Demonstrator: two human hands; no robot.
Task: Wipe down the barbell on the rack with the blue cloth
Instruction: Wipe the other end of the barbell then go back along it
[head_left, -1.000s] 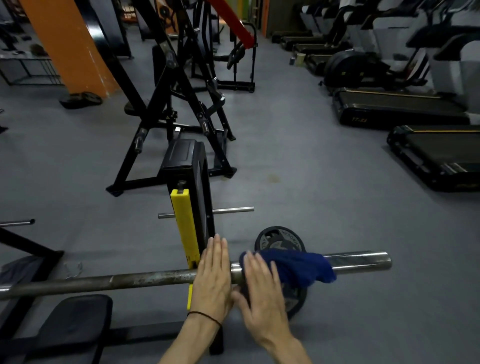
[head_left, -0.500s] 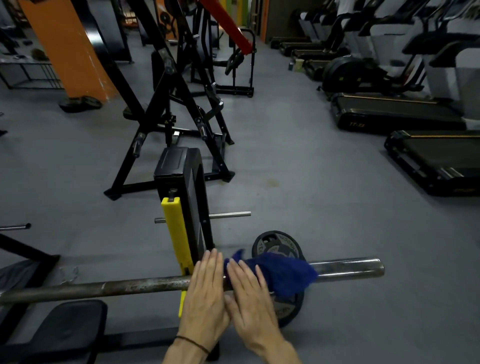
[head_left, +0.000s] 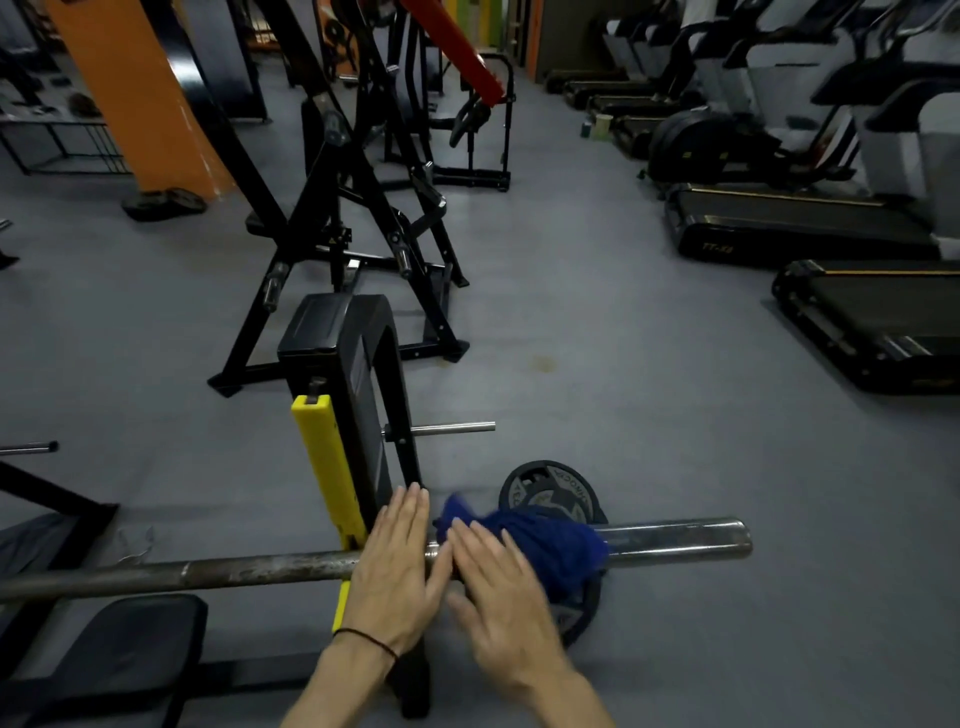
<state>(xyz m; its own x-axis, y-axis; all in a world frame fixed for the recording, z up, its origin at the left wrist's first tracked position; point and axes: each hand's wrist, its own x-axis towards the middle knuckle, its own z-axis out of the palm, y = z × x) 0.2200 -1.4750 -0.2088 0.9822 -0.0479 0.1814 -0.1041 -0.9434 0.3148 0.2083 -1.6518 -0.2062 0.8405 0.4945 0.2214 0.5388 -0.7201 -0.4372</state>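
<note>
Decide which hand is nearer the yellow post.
Left. The left hand lies flat on the bar right beside the yellow post; the right hand is farther along, on the cloth.

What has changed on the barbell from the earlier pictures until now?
The blue cloth has slid left along the barbell, from the sleeve toward the yellow rack post, pushed by the flat right hand, which moved with it. More bare sleeve now shows at the right end. The left hand stays flat on the bar beside the post. The bar still rests on the rack, and the weight plate remains behind it.
</note>
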